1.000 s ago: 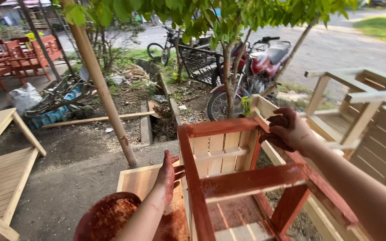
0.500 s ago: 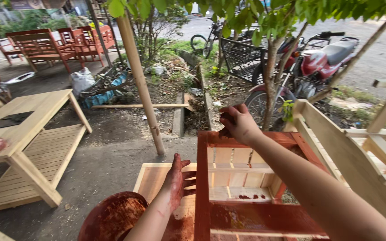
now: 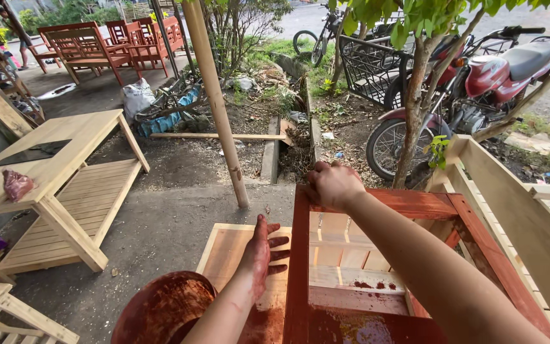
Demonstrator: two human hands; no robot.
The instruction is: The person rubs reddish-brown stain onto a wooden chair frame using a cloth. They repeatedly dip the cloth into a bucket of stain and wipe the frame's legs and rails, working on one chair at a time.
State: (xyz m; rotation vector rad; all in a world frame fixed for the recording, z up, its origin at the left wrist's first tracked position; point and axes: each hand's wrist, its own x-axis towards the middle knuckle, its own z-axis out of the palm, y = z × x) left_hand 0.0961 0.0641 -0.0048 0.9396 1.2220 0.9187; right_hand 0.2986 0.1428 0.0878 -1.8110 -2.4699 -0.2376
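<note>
Two hands work a red-stained frame (image 3: pixel 415 204) standing on a bare board (image 3: pixel 230 255). The right hand (image 3: pixel 333 185) curls shut over the frame's top-left corner. The left hand (image 3: pixel 263 251), stained red, lies flat with fingers spread on the board, touching the frame's left post, near a bowl (image 3: pixel 160 309).

bowl (image 3: pixel 160 312) left of frame (image 3: pixel 377 255), motorbike (image 3: pixel 479 83) behind
</note>
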